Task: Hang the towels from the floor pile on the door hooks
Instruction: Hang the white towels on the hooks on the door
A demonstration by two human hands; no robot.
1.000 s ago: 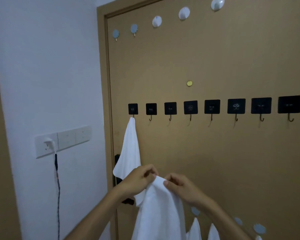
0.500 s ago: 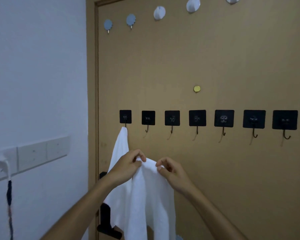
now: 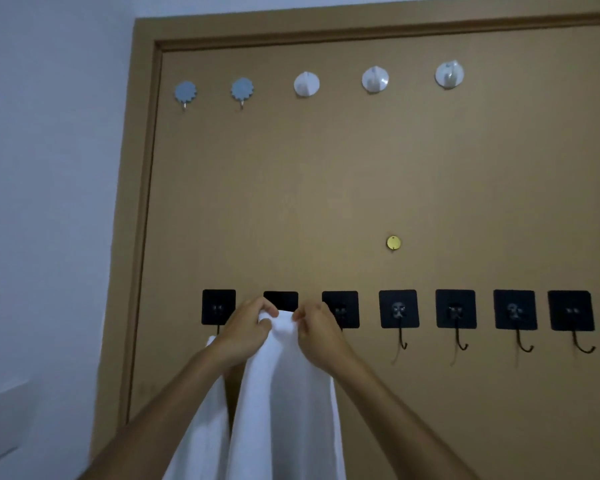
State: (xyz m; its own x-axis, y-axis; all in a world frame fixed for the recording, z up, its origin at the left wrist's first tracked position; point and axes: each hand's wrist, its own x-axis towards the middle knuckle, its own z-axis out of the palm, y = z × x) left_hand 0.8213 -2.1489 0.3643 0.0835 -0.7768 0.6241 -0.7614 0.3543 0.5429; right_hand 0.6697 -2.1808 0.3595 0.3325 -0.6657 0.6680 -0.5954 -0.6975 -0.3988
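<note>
Two hands pinch the top edge of a white towel (image 3: 284,393) between them: the left hand (image 3: 245,336) grips it on one side, the right hand (image 3: 317,336) on the other, and the cloth hangs straight down between the forearms. The bunched edge sits right at the second black hook (image 3: 280,300) of the middle row on the door (image 3: 361,174), covering its lower part, so the hook's prong is hidden. Just left, another towel (image 3: 201,431) hangs from the first hook (image 3: 218,307). The step in hand looks like hooking this towel on. Next, the edge likely needs lowering onto the prong before both hands let go. Further hooks to the right carry nothing.
</note>
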